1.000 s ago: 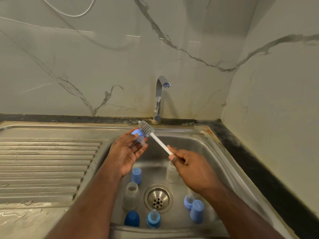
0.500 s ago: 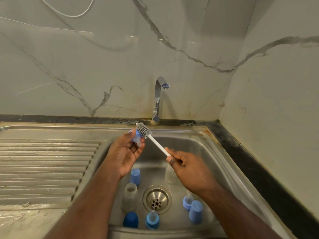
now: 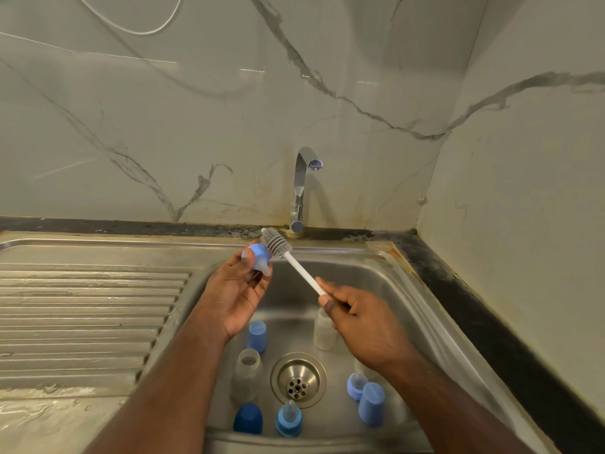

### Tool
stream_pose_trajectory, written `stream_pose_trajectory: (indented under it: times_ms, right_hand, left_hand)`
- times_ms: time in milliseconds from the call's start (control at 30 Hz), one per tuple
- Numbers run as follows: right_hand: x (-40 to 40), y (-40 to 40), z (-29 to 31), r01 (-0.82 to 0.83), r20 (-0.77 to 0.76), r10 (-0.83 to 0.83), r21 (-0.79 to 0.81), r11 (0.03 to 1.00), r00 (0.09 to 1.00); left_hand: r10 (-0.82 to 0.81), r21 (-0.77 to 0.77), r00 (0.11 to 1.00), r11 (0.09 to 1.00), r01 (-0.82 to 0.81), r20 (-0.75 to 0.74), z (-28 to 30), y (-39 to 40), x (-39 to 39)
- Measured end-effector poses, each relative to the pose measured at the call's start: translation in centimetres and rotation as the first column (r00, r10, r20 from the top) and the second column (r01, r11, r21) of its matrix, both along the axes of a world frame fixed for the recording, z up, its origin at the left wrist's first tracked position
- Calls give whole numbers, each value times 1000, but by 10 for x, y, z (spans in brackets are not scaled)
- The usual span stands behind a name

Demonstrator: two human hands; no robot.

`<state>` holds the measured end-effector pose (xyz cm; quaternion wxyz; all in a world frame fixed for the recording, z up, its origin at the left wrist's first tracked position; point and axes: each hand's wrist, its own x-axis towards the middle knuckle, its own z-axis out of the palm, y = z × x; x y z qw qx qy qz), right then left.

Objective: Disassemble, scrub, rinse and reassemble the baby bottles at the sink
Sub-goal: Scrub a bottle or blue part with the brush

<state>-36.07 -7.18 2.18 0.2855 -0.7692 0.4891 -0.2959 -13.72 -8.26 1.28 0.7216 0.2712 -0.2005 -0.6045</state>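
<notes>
My left hand (image 3: 236, 290) holds a light-blue bottle collar with its clear teat (image 3: 258, 257) above the left side of the steel sink (image 3: 425, 309). My right hand (image 3: 360, 319) grips the white handle of a bottle brush (image 3: 276, 244), whose grey bristle head lies against the collar. In the basin lie two clear bottles (image 3: 246, 375) (image 3: 324, 329), blue caps (image 3: 257, 337) (image 3: 248, 419) (image 3: 371, 408) and two more collars with teats (image 3: 289, 419) (image 3: 357, 385).
A chrome tap (image 3: 302, 188) stands behind the basin with no water running. The round drain (image 3: 298, 380) sits mid-basin. A ribbed, wet draining board (image 3: 85, 319) stretches to the left. Marble walls close in at the back and right, edged by a dark counter strip (image 3: 484, 322).
The brush head has slid slightly up and left along the collar. Both hands stay in nearly the same place over the sink.
</notes>
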Motion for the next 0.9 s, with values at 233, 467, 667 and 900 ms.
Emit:
stream_pose_trajectory:
  times_ms: [233,467,667,900]
  right_hand:
    - [1,-6,-3,28,-16,-27,14,1000,1000]
    - [3,-5,-3,14,-9,-14,17,1000,1000]
    - [4,1,-4,-29,36,28,23,999,999]
    - [4,1,-4,-31,54,29,38,999,998]
  left_hand:
    - [-21,-23,999,1000,20,-36,2,2,0]
    - [-34,-35,998,999,33,-47,4,3,-2]
    - [-20,-52,996,999,16,-90,3,3,0]
    - [-22,-43,994,999,18,-109,4,3,0]
